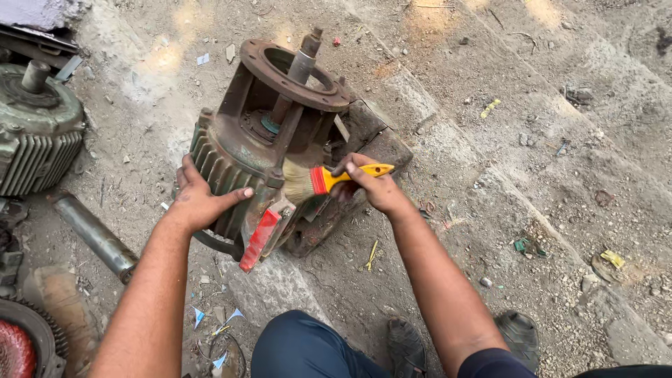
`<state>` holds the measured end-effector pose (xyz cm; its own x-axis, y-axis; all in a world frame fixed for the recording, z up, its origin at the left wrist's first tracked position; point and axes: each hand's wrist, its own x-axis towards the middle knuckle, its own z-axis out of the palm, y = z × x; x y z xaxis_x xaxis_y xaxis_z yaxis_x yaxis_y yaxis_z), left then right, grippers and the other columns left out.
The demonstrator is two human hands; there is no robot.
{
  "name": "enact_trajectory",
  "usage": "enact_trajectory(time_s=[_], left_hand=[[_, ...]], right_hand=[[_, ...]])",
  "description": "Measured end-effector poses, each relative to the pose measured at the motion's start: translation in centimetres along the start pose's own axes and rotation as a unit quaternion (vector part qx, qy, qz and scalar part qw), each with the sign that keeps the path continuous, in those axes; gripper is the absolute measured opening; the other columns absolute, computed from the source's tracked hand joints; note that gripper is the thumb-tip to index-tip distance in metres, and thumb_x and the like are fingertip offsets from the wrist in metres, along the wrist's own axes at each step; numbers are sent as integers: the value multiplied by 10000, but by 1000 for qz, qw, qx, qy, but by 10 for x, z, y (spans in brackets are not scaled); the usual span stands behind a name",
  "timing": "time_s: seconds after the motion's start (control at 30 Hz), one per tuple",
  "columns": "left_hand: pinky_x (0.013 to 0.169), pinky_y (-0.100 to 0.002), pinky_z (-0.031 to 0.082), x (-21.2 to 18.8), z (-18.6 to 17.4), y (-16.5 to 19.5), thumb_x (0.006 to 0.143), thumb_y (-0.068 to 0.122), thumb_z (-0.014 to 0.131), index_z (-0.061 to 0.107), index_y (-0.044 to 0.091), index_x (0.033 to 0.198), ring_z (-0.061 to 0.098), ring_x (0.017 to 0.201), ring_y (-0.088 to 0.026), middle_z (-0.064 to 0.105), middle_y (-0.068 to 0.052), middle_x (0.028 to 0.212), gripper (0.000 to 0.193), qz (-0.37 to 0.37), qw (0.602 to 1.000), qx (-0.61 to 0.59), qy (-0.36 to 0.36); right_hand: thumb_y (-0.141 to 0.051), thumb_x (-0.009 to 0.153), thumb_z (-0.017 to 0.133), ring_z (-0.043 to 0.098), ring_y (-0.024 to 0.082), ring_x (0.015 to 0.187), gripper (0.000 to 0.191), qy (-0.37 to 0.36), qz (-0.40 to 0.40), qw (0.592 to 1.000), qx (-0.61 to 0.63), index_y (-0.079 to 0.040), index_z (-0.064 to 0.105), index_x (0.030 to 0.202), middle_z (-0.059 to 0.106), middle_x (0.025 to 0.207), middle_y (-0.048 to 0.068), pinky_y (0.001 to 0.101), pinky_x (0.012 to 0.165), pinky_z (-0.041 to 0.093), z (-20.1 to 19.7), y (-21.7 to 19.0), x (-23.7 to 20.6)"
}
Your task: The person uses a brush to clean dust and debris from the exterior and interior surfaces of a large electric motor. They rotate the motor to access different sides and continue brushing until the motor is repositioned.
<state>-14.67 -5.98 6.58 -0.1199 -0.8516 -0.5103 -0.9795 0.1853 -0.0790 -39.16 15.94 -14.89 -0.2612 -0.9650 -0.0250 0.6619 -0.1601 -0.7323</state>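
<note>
While the left hand (199,199) lies flat against the ribbed green flank of the rusty motor housing (259,147), fingers spread and pressed on the fins with the thumb hooked over the edge, apparently to steady the casing, the right hand (371,185) has its fingers clamped around the yellow handle of a paintbrush (329,178). Its pale bristles touch the right side of the housing, just below the round rusted flange from which a shaft sticks up. The motor sits tilted on the dirt ground (490,175), in the middle of the scene, propped against a dark block on its right. Nothing shows inside its open frame but the shaft. Far left stands a second green motor (35,133), and a metal pipe (94,234) lies near left.
</note>
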Motion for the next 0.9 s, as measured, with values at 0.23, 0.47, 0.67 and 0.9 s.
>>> enact_trajectory(time_s=[0.23,0.47,0.67,0.9], left_hand=[[1248,-532,258,-3,-2,6,545,714,837,-238,116,1610,124,1564,-466,-40,-283,1703,1627,-45,999,-4,-29],[1239,-549,245,-2,0,3,559,736,840,-232,98,1600,93,1563,-487,-73,-319,1685,1625,-28,999,-8,-18],[1246,-537,254,-3,0,-2,557,725,834,-219,91,1618,133,1557,-494,-32,-326,1690,1624,-29,999,-10,-19],[1258,-506,222,-1,1,-3,612,720,870,-198,34,1590,86,1570,-476,-19,-345,1677,1602,28,1000,-1,10]], right_hand=[[-361,1063,576,693,181,813,357,73,-47,996,-3,-19,624,1155,697,992,103,307,726,573,29,9,-21],[-318,1045,558,742,194,935,321,229,-111,962,-97,-41,600,1201,693,1090,100,351,793,627,53,-20,-50],[-185,1033,617,728,312,963,240,162,-204,903,-341,-28,642,1212,721,1050,165,413,862,577,116,14,-83],[-167,976,700,742,309,846,244,-22,-106,948,-300,-36,664,1179,712,926,158,419,771,586,137,54,-108]])
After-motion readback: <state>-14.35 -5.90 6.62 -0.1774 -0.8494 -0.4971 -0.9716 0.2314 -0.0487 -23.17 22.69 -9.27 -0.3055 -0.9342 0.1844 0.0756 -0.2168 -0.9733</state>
